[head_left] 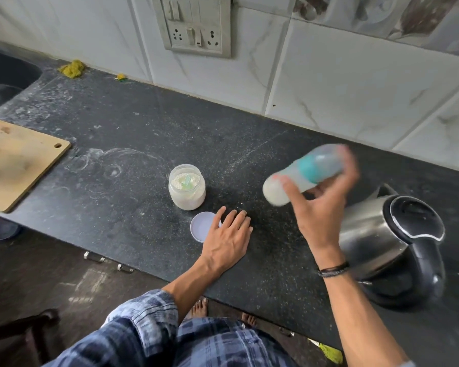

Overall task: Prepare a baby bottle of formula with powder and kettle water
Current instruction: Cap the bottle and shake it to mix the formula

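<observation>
My right hand [321, 207] grips a baby bottle [300, 176] with a teal collar, held nearly sideways above the counter and blurred by motion. Milky white liquid fills its lower end at the left. My left hand [228, 242] lies flat on the dark counter [117, 207], fingers spread, its thumb side touching a round white lid [203, 226]. Just behind the lid stands an open clear jar of white powder [187, 188] with a pale green scoop in it. A steel kettle with a black lid and handle [392, 247] sits on the counter to the right of my right arm.
A wooden cutting board [19, 165] with dough scraps lies at the far left, beside a dark sink [3, 75]. Yellow scrub pads [72, 68] rest by the tiled wall, under a socket panel [196, 25]. White powder smears mark the counter left of the jar.
</observation>
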